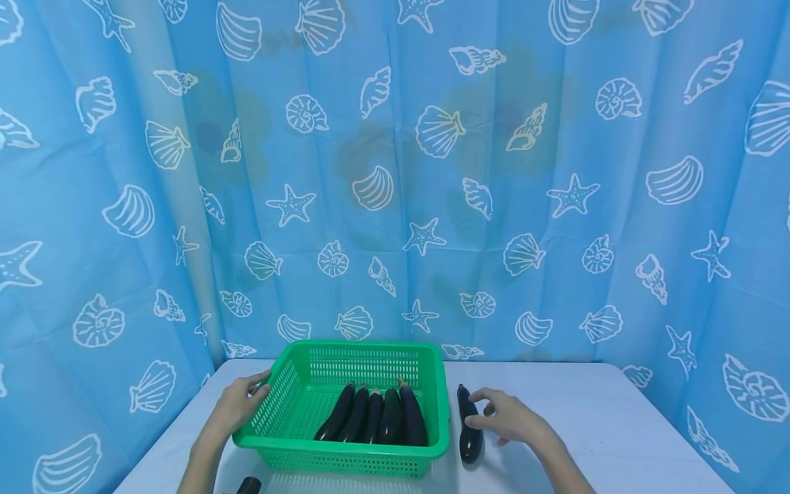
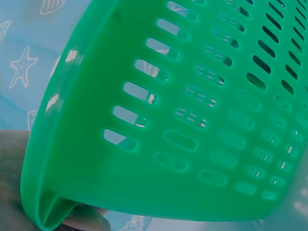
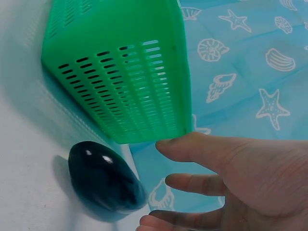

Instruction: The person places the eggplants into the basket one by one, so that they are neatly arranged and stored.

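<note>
A green perforated plastic basket (image 1: 348,447) stands on the table with several dark eggplants (image 1: 390,417) side by side in it. At its left side my left hand (image 1: 242,403) grips the rim, and the left wrist view shows fingers bent around the basket's edge (image 2: 43,125). To the right of the basket, a single eggplant (image 1: 472,446) lies lengthwise on the table. My right hand (image 1: 507,417) hovers beside this eggplant, thumb and fingers spread apart and holding nothing. In the right wrist view its rounded end (image 3: 103,178) is just left of the fingertips.
The white table (image 1: 586,412) runs back to a blue curtain (image 1: 395,206) with white seashell and starfish prints. Near the bottom edge, left of the basket's front, a small dark cylindrical thing (image 1: 249,485) is partly cut off.
</note>
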Available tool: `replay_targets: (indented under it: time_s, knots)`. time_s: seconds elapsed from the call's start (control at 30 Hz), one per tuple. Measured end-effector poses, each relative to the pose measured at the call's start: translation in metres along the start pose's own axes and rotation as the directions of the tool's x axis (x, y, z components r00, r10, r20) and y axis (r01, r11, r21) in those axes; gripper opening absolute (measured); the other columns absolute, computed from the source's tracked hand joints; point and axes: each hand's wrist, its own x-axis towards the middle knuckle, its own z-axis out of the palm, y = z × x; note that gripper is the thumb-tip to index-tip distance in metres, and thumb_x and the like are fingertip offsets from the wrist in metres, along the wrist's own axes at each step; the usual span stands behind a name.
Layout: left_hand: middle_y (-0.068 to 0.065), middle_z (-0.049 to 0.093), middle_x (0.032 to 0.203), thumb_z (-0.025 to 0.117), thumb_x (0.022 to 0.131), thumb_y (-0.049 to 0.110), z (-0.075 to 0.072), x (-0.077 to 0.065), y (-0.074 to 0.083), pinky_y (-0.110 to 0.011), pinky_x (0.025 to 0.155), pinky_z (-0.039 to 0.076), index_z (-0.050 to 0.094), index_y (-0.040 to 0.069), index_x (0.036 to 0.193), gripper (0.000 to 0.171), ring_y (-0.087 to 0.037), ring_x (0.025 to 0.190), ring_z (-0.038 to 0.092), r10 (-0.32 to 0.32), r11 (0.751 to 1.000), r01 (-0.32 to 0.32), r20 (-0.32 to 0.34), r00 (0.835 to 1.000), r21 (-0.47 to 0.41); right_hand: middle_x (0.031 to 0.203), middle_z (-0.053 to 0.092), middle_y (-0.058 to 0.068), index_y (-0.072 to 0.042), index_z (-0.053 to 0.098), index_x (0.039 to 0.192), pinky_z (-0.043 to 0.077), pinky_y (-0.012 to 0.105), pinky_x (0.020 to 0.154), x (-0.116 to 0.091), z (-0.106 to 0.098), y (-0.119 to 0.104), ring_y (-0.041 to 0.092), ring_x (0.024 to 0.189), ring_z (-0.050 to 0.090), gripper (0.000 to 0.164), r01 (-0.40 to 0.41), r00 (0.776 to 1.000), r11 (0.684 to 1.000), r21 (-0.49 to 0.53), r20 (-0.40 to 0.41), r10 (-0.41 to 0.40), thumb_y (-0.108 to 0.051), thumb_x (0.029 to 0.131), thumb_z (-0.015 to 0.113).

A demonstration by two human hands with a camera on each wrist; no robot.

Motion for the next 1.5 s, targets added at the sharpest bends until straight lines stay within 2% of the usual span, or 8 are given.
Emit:
replay_targets:
  time_s: [0.27,0.6,0.97,1.5]
  knots:
    - [-0.032,0.061,0.122,0.053,0.100,0.020,0.000,0.001,-0.001,-0.036,0.068,0.050,0.049,-0.001,0.141,0.046,-0.023,0.086,0.063,0.012,1.000,-0.012,-0.002,1.000,0.009,0.103,0.066,0.015,-0.010,0.061,0.127,0.054,0.034,0.057,0.002,0.006,0.003,0.022,0.075,0.063,0.050,0.000,1.000,1.000,-0.012,-0.001,0.000,-0.030,0.084,0.075]
    - [-0.032,0.060,0.124,0.052,0.100,0.021,0.001,0.001,-0.002,-0.038,0.069,0.051,0.049,0.000,0.141,0.046,-0.026,0.090,0.064,0.011,1.000,-0.011,-0.002,1.000,0.011,0.089,0.063,0.009,-0.007,0.061,0.128,0.054,0.035,0.056,0.003,0.013,0.005,0.023,0.069,0.061,0.050,0.009,0.999,1.000,-0.005,0.033,-0.009,-0.028,0.084,0.074]
    - [-0.032,0.059,0.126,0.052,0.100,0.021,0.001,0.001,-0.002,-0.040,0.071,0.052,0.049,0.000,0.141,0.046,-0.028,0.093,0.064,0.009,1.000,-0.009,-0.002,1.000,0.012,0.099,0.066,0.011,-0.012,0.060,0.130,0.055,0.036,0.058,0.006,0.018,0.005,0.021,0.080,0.062,0.050,-0.013,0.999,1.000,-0.009,0.046,0.014,-0.029,0.085,0.074]
    - [-0.032,0.059,0.127,0.052,0.100,0.020,0.000,0.000,-0.001,-0.043,0.074,0.052,0.049,-0.001,0.141,0.046,-0.033,0.098,0.065,0.020,1.000,-0.020,-0.006,1.000,0.014,0.096,0.063,0.012,-0.015,0.056,0.134,0.055,0.035,0.058,0.010,0.025,0.005,0.020,0.076,0.061,0.053,-0.032,0.995,0.999,-0.006,0.090,0.032,-0.032,0.086,0.072]
